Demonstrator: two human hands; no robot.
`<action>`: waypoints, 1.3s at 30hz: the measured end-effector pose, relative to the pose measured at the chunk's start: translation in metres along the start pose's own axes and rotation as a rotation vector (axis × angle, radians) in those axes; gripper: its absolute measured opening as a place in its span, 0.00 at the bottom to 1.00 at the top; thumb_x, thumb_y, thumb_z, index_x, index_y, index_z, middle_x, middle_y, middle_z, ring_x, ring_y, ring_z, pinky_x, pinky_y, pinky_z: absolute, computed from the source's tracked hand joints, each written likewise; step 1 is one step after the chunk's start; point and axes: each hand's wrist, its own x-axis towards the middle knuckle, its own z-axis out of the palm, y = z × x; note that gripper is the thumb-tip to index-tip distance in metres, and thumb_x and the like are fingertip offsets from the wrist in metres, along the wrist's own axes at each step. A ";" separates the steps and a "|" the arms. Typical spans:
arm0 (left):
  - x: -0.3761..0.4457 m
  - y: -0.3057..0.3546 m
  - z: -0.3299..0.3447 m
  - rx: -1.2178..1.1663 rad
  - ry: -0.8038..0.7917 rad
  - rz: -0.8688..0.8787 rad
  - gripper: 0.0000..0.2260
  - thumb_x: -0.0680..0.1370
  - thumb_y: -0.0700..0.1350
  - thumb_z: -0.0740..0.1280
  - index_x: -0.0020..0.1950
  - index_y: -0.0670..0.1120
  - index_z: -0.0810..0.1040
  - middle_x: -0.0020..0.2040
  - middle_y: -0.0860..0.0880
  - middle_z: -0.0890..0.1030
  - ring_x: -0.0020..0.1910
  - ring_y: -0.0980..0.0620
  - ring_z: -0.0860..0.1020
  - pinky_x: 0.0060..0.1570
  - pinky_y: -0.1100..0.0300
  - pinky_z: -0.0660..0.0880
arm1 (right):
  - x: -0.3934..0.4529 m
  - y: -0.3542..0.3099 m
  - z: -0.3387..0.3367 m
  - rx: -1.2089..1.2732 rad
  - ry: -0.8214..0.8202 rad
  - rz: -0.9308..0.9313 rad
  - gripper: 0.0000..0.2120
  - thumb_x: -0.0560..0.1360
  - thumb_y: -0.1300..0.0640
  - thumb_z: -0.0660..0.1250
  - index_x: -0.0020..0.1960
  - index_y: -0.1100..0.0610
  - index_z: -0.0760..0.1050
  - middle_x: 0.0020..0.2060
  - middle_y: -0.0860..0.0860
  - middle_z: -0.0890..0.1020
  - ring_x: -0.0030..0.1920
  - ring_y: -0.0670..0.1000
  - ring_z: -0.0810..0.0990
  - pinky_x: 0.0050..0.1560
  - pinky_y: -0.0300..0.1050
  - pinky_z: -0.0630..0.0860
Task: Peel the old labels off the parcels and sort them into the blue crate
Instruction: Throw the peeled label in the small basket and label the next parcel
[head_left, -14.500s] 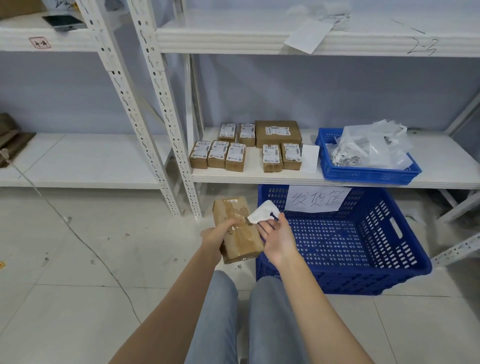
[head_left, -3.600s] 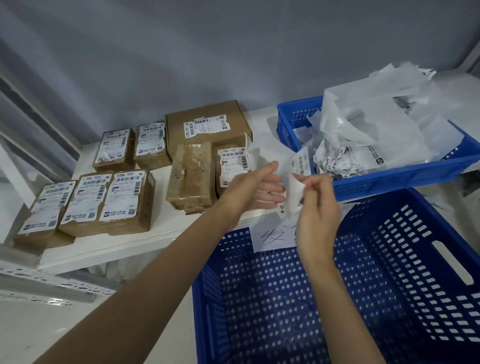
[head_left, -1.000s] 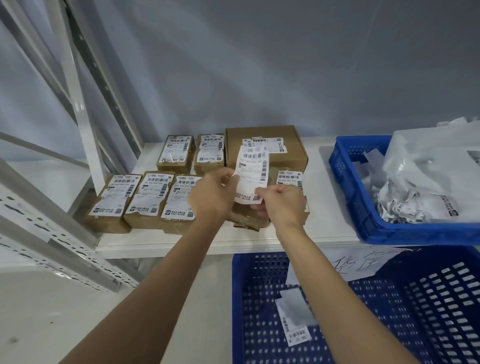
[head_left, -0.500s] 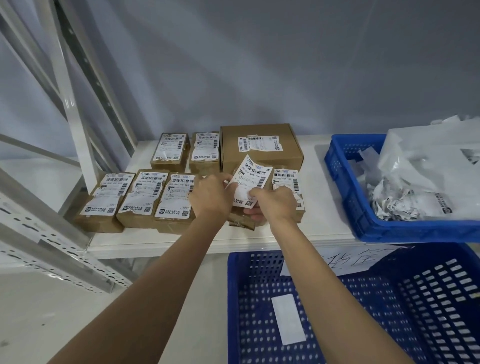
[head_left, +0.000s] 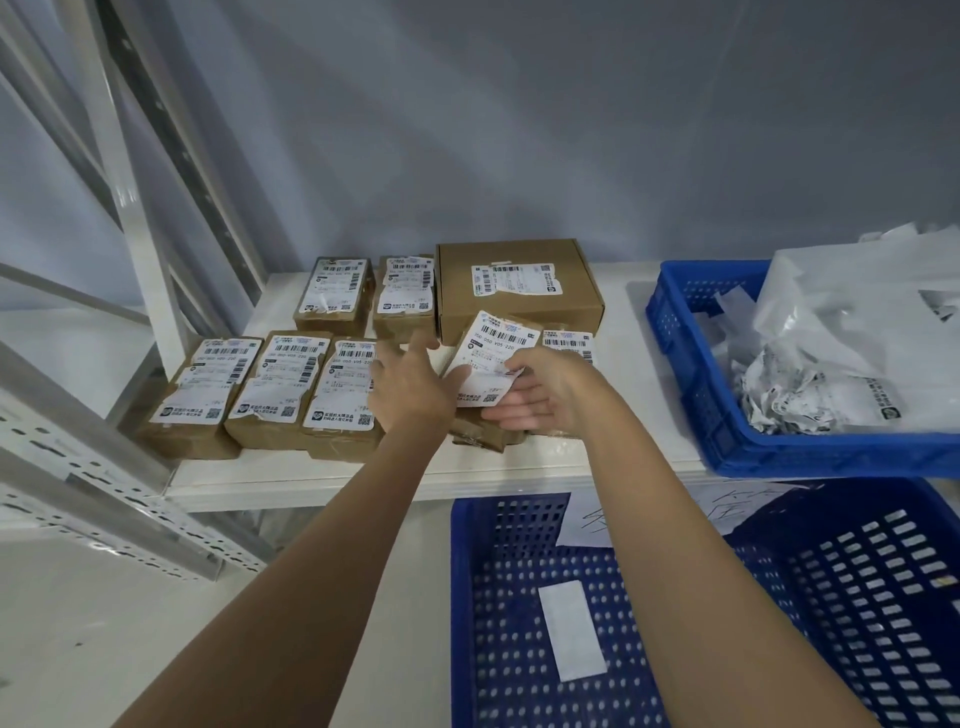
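At frame centre we find the label (head_left: 491, 358) running up-right, its lower end pinched by the right hand (head_left: 540, 395), the left hand (head_left: 410, 387) open alongside.

The label (head_left: 491, 364) under my hands reads "050 050 V05 220" beneath a barcode. The same number shows on the labels of the three front parcels (head_left: 275, 384) to my left. The big box (head_left: 517, 288) behind carries a barcoded label too small to read. A paper sign (head_left: 670, 514) on the blue crate (head_left: 727, 623) bears handwritten characters, partly hidden by my right arm.
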 end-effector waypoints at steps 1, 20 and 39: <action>0.000 -0.003 0.000 -0.013 -0.065 -0.033 0.19 0.78 0.59 0.66 0.66 0.54 0.73 0.66 0.46 0.73 0.65 0.44 0.72 0.54 0.50 0.69 | -0.002 0.002 -0.005 0.040 -0.055 0.022 0.11 0.77 0.60 0.63 0.51 0.68 0.76 0.40 0.63 0.84 0.36 0.58 0.85 0.34 0.46 0.83; -0.023 0.000 0.022 0.173 0.094 0.317 0.24 0.84 0.50 0.57 0.79 0.54 0.55 0.75 0.45 0.60 0.73 0.44 0.62 0.65 0.51 0.67 | 0.009 0.045 0.006 -0.600 0.554 -0.714 0.18 0.84 0.51 0.52 0.73 0.45 0.67 0.74 0.43 0.65 0.74 0.49 0.61 0.71 0.49 0.60; 0.010 0.002 0.034 0.010 -0.273 0.259 0.24 0.83 0.59 0.47 0.80 0.60 0.51 0.75 0.41 0.64 0.70 0.36 0.67 0.63 0.38 0.66 | 0.052 0.051 0.010 -1.093 0.569 -0.609 0.25 0.83 0.46 0.46 0.79 0.47 0.46 0.79 0.43 0.46 0.72 0.57 0.60 0.70 0.56 0.59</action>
